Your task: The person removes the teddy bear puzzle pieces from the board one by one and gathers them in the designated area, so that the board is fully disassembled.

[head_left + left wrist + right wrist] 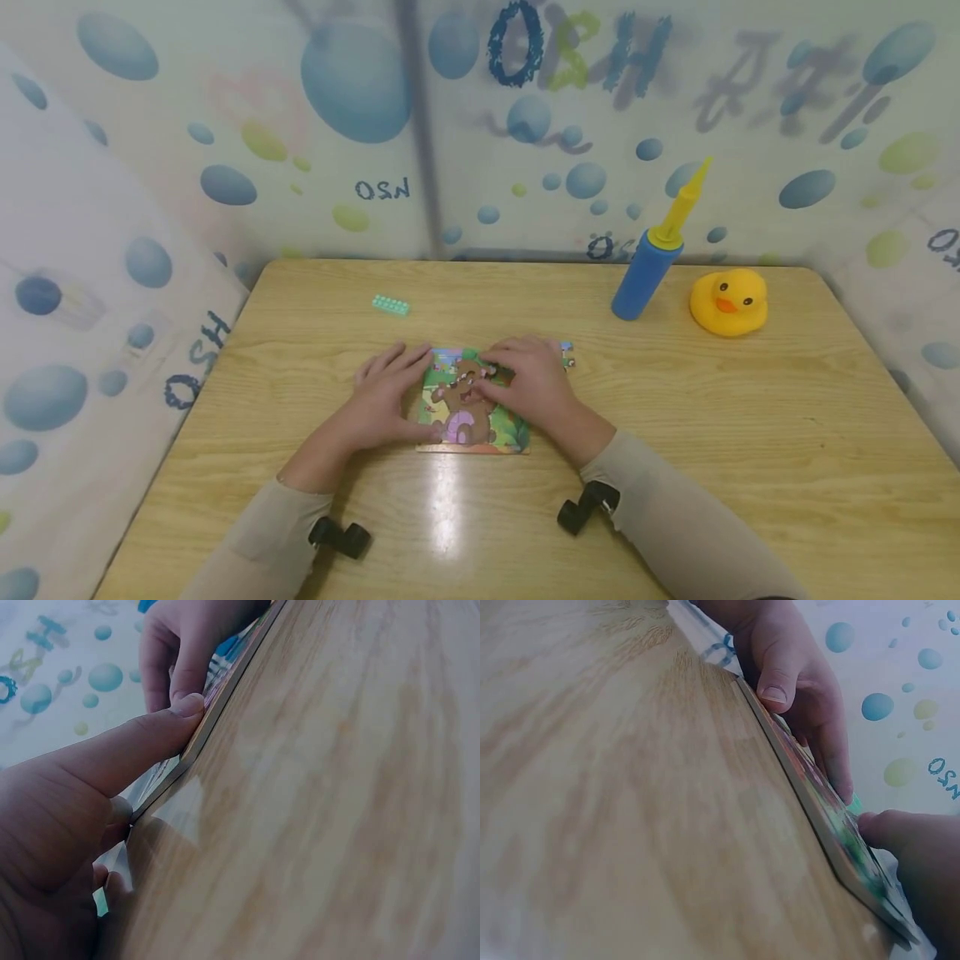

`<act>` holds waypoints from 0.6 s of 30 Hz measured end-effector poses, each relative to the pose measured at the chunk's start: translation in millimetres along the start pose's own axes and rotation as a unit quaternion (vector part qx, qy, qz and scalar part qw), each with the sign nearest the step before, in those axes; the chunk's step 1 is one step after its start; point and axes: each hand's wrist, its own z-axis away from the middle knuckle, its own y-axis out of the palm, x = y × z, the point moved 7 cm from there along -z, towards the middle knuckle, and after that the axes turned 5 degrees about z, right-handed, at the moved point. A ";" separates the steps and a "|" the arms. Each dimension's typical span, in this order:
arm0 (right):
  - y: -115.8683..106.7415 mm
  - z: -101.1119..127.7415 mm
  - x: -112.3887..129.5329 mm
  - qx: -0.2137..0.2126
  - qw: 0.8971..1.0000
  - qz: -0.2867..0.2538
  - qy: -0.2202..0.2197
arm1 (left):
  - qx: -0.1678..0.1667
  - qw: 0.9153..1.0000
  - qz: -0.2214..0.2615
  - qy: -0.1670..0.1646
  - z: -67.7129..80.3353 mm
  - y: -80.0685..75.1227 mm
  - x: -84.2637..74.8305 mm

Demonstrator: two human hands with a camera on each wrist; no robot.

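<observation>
A square jigsaw board [471, 408] with a brown bear picture lies flat on the wooden table [675, 433]. My left hand [390, 392] lies flat beside the board's left edge, and its thumb [142, 742] presses against that edge. My right hand [525, 379] rests on top of the picture, its fingers lying over the bear's head and its thumb [900, 832] on the board's surface. A loose jigsaw piece [567, 352] peeks out just behind the right hand. In the right wrist view the board's thin edge [817, 795] runs between both hands.
A small mint-green brick [392, 305] lies at the back left of the table. A blue hand pump [645, 267] with a yellow nozzle and a yellow rubber duck [729, 302] stand at the back right. Bubble-patterned sheets wall the table on three sides.
</observation>
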 end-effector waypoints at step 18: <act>-19.0 18.6 -15.2 -0.043 0.999 0.006 -0.021 | 0.004 1.000 -0.002 0.000 -0.4 1.6 3.6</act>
